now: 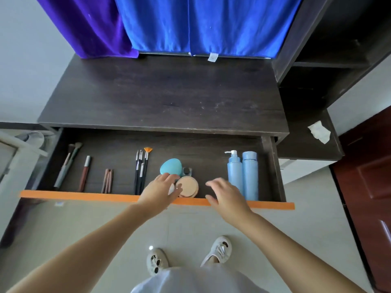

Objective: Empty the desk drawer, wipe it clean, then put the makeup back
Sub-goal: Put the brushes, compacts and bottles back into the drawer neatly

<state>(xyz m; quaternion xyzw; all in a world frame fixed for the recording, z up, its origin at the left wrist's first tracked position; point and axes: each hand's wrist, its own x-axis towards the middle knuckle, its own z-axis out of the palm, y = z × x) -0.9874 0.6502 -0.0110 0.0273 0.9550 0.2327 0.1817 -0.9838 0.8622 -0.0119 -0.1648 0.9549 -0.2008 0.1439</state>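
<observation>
Two hands over the open drawer (148, 142), lower centre of frame. Left hand (161, 190) laid across a small white item and the edge of the round beige powder compact (187, 186); fingers lightly curled over them, whether actually pinching cannot tell. Right hand (225, 195) hovering just right of the compact, fingers spread and relaxed, grip empty, near the two blue bottles (243, 174).

Drawer fully stocked: brushes (140, 168) centre-left, pencils (107, 180), lip gloss tube (84, 173), teal sponge case (171, 167) just above the compact. Table (160, 92) above bare and dark.

Handling, by judgement: compact light, rigid, smooth, likely brittle inside; best taken by the rim, kept flat. Bottles heavier, slick plastic; wrap round the body. Brushes thin, prone to roll; gather as a bundle by the handles.
</observation>
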